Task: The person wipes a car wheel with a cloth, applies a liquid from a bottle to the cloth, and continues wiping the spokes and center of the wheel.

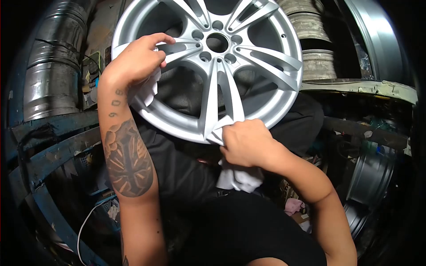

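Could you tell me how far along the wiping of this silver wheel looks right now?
Done: the front of the wheel looks evenly clean and silver. In hand: the left hand presses a white cloth on an upper-left spoke; the right hand rubs a second cloth along the lower rim. Left: the back and inner barrel are hidden, so I cannot judge them.

Wheel point(220, 91) on lap point(230, 221); rims point(310, 26) behind, R.
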`<action>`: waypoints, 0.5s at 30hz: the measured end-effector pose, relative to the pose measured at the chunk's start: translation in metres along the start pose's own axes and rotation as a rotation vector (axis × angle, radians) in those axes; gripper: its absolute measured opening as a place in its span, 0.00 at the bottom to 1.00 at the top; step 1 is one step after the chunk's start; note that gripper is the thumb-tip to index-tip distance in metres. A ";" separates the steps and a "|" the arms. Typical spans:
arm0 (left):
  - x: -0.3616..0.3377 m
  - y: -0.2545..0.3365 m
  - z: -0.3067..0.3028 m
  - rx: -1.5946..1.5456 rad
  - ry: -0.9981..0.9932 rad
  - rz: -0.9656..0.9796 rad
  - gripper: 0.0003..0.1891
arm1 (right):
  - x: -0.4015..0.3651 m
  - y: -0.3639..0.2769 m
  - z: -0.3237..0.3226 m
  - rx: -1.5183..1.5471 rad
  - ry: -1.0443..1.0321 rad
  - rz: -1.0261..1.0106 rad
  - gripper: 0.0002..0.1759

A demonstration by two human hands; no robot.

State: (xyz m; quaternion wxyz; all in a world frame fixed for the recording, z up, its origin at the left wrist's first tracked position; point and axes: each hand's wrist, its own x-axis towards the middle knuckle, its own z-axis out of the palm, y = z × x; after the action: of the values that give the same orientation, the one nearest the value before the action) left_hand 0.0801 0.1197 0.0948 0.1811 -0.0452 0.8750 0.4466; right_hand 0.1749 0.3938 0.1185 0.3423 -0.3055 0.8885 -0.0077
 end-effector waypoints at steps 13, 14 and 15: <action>0.008 -0.004 0.008 0.075 -0.001 0.046 0.25 | -0.025 -0.008 -0.028 -0.115 -0.123 -0.039 0.17; 0.009 -0.004 0.007 0.068 0.010 0.046 0.25 | -0.016 -0.006 -0.023 -0.104 -0.081 -0.062 0.18; 0.011 -0.002 0.007 0.064 0.013 0.053 0.25 | -0.002 -0.002 -0.012 -0.088 -0.036 -0.075 0.18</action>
State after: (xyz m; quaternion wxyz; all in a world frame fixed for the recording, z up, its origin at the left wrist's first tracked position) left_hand 0.0727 0.1249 0.0855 0.1649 -0.0193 0.8908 0.4229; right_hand 0.1700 0.3912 0.1297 0.3442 -0.3532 0.8696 0.0239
